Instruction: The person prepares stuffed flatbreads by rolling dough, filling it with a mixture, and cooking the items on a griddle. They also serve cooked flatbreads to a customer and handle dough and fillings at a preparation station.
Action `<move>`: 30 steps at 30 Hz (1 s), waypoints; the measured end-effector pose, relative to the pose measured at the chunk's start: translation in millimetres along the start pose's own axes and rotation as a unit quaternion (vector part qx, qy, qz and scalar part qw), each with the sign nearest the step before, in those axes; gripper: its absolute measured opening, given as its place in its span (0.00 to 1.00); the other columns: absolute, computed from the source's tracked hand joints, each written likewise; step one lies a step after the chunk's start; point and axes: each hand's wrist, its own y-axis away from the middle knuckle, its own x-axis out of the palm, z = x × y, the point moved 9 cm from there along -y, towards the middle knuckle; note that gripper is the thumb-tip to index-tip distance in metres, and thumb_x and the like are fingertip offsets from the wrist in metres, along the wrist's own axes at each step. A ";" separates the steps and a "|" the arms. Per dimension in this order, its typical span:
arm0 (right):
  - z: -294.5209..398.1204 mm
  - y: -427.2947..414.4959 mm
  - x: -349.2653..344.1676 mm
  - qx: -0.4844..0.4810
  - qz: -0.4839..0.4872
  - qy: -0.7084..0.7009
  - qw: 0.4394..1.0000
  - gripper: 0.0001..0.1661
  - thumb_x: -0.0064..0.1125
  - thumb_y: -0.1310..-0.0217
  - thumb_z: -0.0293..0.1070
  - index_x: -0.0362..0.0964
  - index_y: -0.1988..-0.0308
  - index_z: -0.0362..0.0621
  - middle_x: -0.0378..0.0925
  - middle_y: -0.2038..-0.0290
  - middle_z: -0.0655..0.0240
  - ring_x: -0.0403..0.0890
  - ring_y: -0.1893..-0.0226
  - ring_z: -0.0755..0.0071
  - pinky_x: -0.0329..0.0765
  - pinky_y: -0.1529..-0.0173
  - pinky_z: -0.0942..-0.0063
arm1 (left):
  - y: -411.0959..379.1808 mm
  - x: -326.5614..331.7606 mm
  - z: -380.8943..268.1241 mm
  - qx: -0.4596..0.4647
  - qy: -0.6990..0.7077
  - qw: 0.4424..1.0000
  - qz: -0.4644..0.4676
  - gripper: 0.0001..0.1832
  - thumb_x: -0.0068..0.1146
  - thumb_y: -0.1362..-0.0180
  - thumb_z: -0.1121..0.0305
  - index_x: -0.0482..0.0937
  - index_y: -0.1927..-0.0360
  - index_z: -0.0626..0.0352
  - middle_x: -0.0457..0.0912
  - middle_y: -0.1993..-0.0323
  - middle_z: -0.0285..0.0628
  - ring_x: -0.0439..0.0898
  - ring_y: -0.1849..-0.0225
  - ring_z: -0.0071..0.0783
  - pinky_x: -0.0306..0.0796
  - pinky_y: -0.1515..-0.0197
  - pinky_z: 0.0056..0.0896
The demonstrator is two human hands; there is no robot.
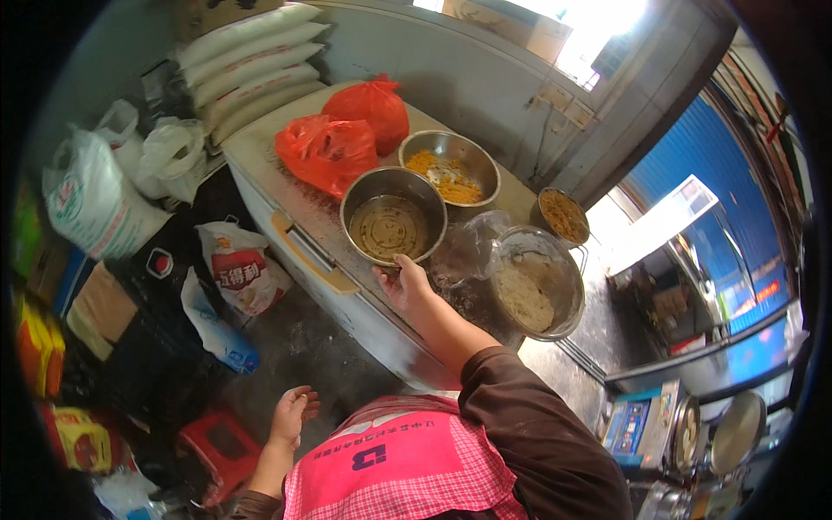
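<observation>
My right hand [404,283] grips the near rim of a deep steel pot [442,224], its thumb over the edge and its fingers outside. Shallow cloudy liquid [387,227] with dark specks lies in the pot, which is at the front edge of a chest freezer top. Low beside my apron [396,455] hangs my left hand [296,411], empty, with the fingers slightly curled and apart. Behind the pot are a steel basin [484,156] holding yellow crumbly food and two red plastic bags [325,146]. To the right, a larger steel basin [575,318] contains pale dough or batter [526,296].
Crumpled clear plastic [471,247] lies between pot and dough basin. A small bowl of brownish food [564,214] stands near the freezer's [260,185] right end. White sacks [253,71] are stacked at its far end. Several bags [240,266] and a red stool [221,448] occupy the left side.
</observation>
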 end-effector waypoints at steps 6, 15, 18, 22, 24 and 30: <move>-2.4 15.6 -15.5 0.002 0.020 0.019 1.000 0.25 0.54 0.37 0.49 0.64 0.48 0.44 0.77 0.57 0.56 0.78 0.65 0.68 0.73 0.61 0.74 | -56.5 -10.1 -31.4 -0.025 -0.058 0.997 0.038 0.15 0.46 0.35 0.67 0.71 0.47 0.61 0.78 0.55 0.42 0.78 0.59 0.28 0.73 0.57 0.28; 1.1 118.0 -87.0 0.071 0.098 0.199 0.973 0.32 0.55 0.37 0.41 0.57 0.39 0.38 0.73 0.49 0.53 0.78 0.58 0.65 0.75 0.56 0.72 | -70.1 71.1 -24.4 -0.022 -0.095 0.989 0.112 0.17 0.50 0.37 0.64 0.74 0.51 0.65 0.79 0.56 0.42 0.78 0.58 0.29 0.73 0.54 0.31; 13.0 137.8 -145.8 0.064 0.095 0.215 0.970 0.28 0.52 0.36 0.37 0.59 0.40 0.38 0.74 0.49 0.54 0.79 0.61 0.66 0.76 0.59 0.75 | -76.8 105.6 -33.0 0.106 -0.178 0.971 0.122 0.11 0.50 0.38 0.68 0.77 0.61 0.65 0.81 0.62 0.40 0.77 0.63 0.25 0.71 0.58 0.27; 28.5 158.9 -193.3 0.048 0.060 0.240 0.968 0.28 0.53 0.37 0.36 0.60 0.41 0.37 0.74 0.49 0.52 0.79 0.62 0.66 0.75 0.59 0.72 | -56.5 125.6 -24.5 0.143 -0.210 0.966 0.055 0.12 0.47 0.38 0.66 0.77 0.70 0.64 0.81 0.69 0.41 0.78 0.68 0.27 0.71 0.63 0.29; 37.5 170.1 -209.5 0.042 0.056 0.219 0.973 0.27 0.52 0.36 0.35 0.59 0.41 0.35 0.75 0.50 0.52 0.80 0.63 0.67 0.75 0.61 0.74 | -49.6 133.1 -21.7 0.157 -0.288 0.944 0.038 0.16 0.48 0.38 0.62 0.77 0.75 0.64 0.81 0.73 0.43 0.79 0.70 0.31 0.71 0.64 0.31; 60.3 193.9 -216.0 -0.062 0.022 0.304 0.951 0.29 0.56 0.39 0.32 0.59 0.40 0.36 0.74 0.49 0.56 0.79 0.60 0.69 0.76 0.60 0.75 | -53.9 146.3 -32.1 0.165 -0.403 0.899 0.042 0.22 0.46 0.37 0.55 0.79 0.78 0.61 0.80 0.76 0.46 0.79 0.72 0.40 0.69 0.67 0.37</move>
